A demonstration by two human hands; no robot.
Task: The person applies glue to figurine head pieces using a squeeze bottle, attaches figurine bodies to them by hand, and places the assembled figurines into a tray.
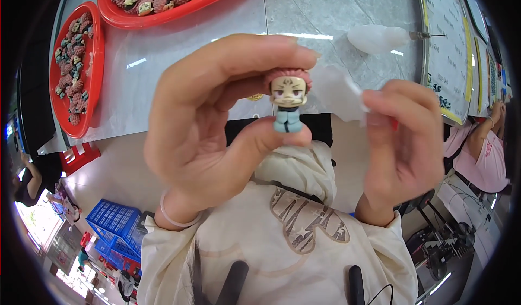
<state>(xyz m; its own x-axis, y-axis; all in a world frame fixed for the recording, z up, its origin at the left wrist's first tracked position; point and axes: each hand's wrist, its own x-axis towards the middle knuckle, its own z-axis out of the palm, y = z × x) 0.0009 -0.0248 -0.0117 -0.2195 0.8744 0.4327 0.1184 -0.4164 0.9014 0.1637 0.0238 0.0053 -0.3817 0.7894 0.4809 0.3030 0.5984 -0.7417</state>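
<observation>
My left hand [190, 126] holds a small figurine [288, 99] upright between thumb and fingertips, its front facing me. The figurine has pink hair, a pale face with dark markings and a light blue-green body. Its head and feet are pinched from above and below. On the right, my right hand [404, 142] grips a thin white wipe [339, 92] between thumb and index finger. The wipe is slightly blurred and hangs beside the figurine's head. Whether it touches the figurine, I cannot tell.
Two red trays, one at the far side [122, 21] and one at the left [99, 60], hold many similar figurine parts on the grey table [179, 60]. A white needle-tipped bottle [374, 39] lies at the far right, near a printed sheet [448, 39]. Blue crates [114, 221] stand lower left.
</observation>
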